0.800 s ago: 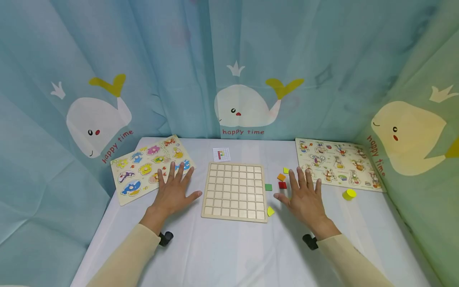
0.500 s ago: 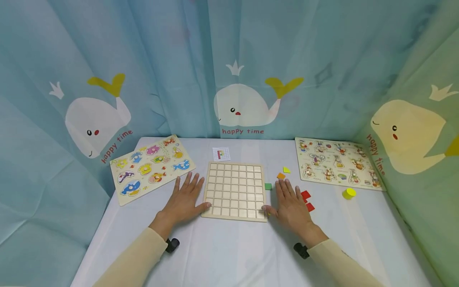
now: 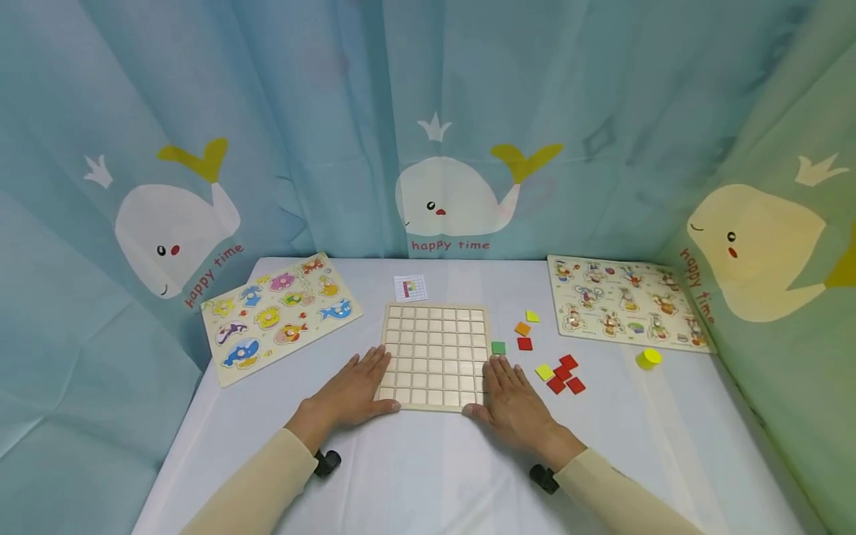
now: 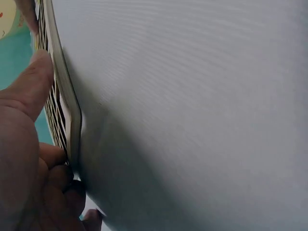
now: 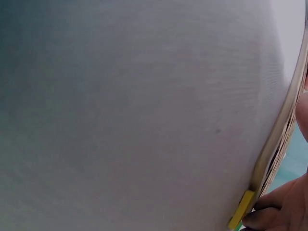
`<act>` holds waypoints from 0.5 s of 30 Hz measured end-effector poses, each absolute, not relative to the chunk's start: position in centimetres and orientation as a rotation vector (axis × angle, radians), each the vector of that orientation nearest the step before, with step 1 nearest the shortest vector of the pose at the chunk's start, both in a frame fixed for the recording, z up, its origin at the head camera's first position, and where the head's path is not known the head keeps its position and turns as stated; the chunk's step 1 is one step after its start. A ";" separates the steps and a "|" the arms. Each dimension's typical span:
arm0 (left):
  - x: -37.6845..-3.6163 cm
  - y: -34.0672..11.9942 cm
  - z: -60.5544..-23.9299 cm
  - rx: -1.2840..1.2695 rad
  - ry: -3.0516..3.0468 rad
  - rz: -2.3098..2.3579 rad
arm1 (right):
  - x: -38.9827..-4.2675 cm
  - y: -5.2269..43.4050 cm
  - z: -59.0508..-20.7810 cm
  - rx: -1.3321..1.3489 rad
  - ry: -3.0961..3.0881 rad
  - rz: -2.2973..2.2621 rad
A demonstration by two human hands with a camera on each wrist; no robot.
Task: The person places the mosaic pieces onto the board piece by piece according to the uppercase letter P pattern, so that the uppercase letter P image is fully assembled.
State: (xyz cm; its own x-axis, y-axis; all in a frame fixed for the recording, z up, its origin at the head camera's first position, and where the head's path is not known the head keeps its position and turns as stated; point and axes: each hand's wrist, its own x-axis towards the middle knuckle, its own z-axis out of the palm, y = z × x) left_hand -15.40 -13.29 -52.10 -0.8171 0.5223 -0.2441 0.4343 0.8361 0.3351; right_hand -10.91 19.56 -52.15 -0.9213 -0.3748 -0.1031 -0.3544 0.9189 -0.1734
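The gridded board point(image 3: 436, 357) is pale tan, the tiles point(image 3: 568, 362) red, yellow, orange, green.

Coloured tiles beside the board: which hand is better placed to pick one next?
Probably the right hand: the green tile lies just beyond it; the left hand is across the board from there.

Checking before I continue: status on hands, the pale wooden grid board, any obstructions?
Left hand along left edge of board, right hand along right edge. Board flat. Possibly in the way: green square tile, yellow piece near right hand.
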 end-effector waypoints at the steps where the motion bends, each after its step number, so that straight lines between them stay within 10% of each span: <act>1: -15.3 -13.4 -52.0 0.724 2.691 0.383 | -10.9 19.5 -52.2 -0.565 2.942 -0.226; 15: -14.0 -14.3 -52.1 0.737 2.740 0.354 | -10.2 19.0 -52.2 -0.587 2.942 -0.256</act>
